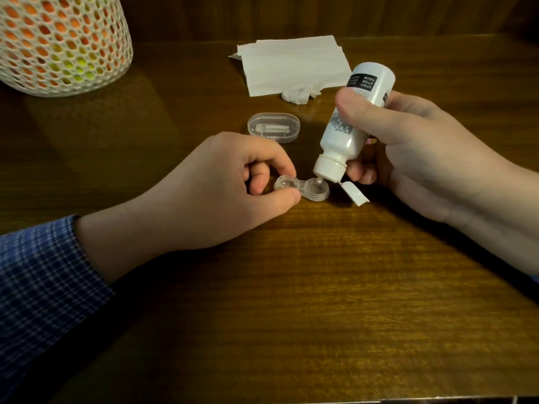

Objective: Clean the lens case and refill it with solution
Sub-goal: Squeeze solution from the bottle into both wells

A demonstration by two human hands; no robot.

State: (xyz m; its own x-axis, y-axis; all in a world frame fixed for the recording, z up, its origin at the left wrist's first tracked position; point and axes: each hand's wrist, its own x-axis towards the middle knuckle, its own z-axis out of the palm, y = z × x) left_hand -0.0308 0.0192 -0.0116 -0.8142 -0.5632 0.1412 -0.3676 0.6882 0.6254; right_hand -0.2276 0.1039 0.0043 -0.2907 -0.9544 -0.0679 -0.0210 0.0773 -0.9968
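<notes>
Lens case: I see the clear two-well lens case [302, 188] flat on the wooden table [320, 287], at the centre of the frame.
Left hand: my left hand [221, 188] pinches the case's left well between thumb and forefinger, pinning it to the table.
Right hand: my right hand [414, 147] is wrapped around the white solution bottle [350, 123], thumb pressed across its label.
Bottle: tipped nozzle-down, its tip just over the right well; the flip cap [354, 193] hangs open beside the case.
Right well: looks wet, but I cannot tell how full.
Clear lid: a clear oval lid [273, 127] lies just above the left hand.
Tissue: flat white tissues [291, 62] top centre, a crumpled wad [300, 93] at their lower edge.
Upper left: a mesh-covered container [61, 42].
</notes>
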